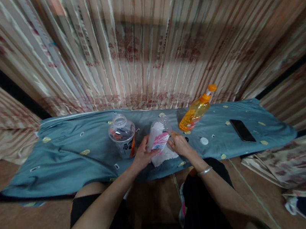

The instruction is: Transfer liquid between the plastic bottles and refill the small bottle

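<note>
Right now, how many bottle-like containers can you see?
3: clear container at left; pink-labelled bottle in the left hand; orange pump bottle at right.

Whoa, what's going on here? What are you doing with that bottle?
A person's left hand is holding a clear bottle with a pink label, and the right hand has its fingers at the bottle's other side. Something white, maybe tissue, lies just below it. A clear jar is to the left. To the right are a pump bottle of orange liquid, a round white disc and a dark phone.
</note>
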{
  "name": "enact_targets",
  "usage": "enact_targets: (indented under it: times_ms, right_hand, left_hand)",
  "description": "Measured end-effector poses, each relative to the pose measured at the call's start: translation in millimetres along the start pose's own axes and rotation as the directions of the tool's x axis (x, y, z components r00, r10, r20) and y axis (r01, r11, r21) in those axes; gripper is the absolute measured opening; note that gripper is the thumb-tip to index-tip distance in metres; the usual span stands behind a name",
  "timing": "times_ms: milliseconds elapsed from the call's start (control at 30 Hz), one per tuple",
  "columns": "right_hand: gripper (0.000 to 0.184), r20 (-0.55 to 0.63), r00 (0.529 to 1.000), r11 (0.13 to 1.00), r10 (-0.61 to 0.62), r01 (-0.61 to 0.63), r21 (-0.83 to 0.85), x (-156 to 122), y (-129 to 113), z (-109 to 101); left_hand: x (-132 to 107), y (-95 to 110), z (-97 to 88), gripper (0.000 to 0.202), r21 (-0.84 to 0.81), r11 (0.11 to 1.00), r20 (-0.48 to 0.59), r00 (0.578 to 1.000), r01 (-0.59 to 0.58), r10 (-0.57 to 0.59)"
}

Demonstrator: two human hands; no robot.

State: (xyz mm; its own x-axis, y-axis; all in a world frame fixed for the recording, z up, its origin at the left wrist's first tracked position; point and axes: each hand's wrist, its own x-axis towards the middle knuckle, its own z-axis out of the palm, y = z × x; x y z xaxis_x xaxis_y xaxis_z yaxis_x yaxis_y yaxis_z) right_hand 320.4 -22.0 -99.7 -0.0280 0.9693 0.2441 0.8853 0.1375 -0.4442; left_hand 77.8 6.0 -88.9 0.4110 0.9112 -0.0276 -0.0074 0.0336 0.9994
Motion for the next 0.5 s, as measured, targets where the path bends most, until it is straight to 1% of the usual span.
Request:
enact_targets:
  times_ms: [33, 100, 167, 233, 367, 500]
  right_hand:
    - [0.042, 0.088, 0.996, 0.999, -0.003, 0.008, -0.052, 9.9, -10.4, 4.8]
    - [0.036, 0.268, 0.963, 0.982, 0.017, 0.035, -0.186, 26.1, -26.3, 12.9]
    - [0.027, 0.332, 0.943, 0.975, 0.019, 0.056, -0.215, 35.9, -34.8, 16.8]
    - [0.023, 0.354, 0.935, 0.974, 0.004, 0.076, -0.212, 40.5, -37.4, 16.4]
    - [0.023, 0.370, 0.929, 0.975, -0.026, 0.105, -0.196, 47.4, -35.6, 10.9]
    - [0.021, 0.317, 0.948, 0.979, -0.042, 0.103, -0.177, 56.1, -33.1, 12.3]
  left_hand:
    - [1.1, -0.4, 0.5, 0.060, -0.004, 1.000, -0.001, 1.000, -0.004, 0.004]
    - [3.0, -2.5, 1.2, 0.061, -0.007, 1.000, -0.001, 1.000, -0.004, 0.004]
    - [4.3, -6.1, 1.6, 0.064, -0.008, 1.000, -0.002, 1.000, 0.005, -0.005]
    - [5.2, -10.3, 1.4, 0.068, -0.001, 1.000, -0.014, 1.000, 0.012, -0.012]
    - [6.5, -16.2, 0.0, 0.072, 0.008, 1.000, -0.013, 1.000, 0.012, -0.012]
    - [8.1, -18.3, 0.0, 0.072, -0.010, 1.000, 0.016, 1.000, -0.003, 0.003]
